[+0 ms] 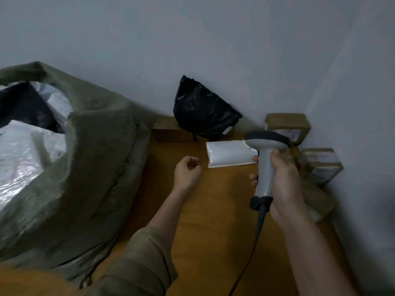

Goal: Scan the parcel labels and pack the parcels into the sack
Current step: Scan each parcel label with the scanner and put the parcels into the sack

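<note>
**Scanner held over white mailer; sack part-filled at left**

The right hand grips the handle of a grey handheld barcode scanner with a black head and cable, fingers curled round it, the head raised above the orange-brown floor. The left hand hangs over the floor with fingers loosely curled, holding nothing, just left of a flat white plastic mailer parcel that lies on the floor.

A large olive-green woven sack stands open at left, touching the floor; white and black plastic-wrapped parcels lie inside its mouth.

Against the grey wall, a black crumpled plastic-bag parcel rests on a low brown cardboard box. Two brown taped cardboard parcels with white labels sit in the right corner: one further back, one nearer. Label text is too blurred to read. More brown wrapped parcels lie behind the right hand, partly hidden
</note>
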{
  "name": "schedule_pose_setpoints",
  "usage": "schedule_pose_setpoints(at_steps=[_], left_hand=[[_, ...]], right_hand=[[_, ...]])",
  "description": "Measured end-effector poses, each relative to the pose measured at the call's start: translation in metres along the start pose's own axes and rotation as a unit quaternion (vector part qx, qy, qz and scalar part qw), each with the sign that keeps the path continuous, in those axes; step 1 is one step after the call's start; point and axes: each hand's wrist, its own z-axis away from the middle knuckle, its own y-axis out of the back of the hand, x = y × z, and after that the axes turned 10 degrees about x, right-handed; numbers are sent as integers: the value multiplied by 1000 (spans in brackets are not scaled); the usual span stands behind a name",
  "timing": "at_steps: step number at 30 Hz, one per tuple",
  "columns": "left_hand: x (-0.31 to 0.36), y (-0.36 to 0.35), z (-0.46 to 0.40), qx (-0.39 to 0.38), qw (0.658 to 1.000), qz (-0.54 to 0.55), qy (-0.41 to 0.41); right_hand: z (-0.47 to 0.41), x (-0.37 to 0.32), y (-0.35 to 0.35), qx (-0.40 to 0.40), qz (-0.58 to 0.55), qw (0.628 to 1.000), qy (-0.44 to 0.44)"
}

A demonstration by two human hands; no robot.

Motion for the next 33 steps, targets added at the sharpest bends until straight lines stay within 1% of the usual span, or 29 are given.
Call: schedule_pose_setpoints(at_steps=[2,6,10,12,15,18,19,21,24,29,33], left_hand=[[-7,-33,-8,-65,997,-37,-7],[-20,-96,-29,-146,981,-129,-16],[-26,-145,-65,-187,947,-244,-95],[-31,-165,-88,-204,919,-311,-133],[-42,-186,-122,-231,855,-429,-181],[-57,-193,-141,-270,798,-506,-186],[-62,-194,-143,-279,791,-518,-169],[-67,-193,-141,-273,802,-512,-140],[-69,-191,-130,-254,811,-509,-138],[-81,-176,-103,-244,802,-528,-137],[-102,-157,-72,-218,796,-547,-141]], right_hand=[[-25,4,11,21,12,1000,-11],[-74,21,29,53,59,996,-30],[-119,40,36,55,90,993,-48],[-137,50,37,52,104,991,-58],[-157,63,36,42,122,989,-76],[-169,73,38,37,145,985,-91],[-172,76,39,39,152,983,-94],[-176,81,40,49,159,981,-103],[-176,86,37,67,158,978,-119],[-159,82,25,65,123,984,-115],[-137,77,23,55,112,987,-97]])
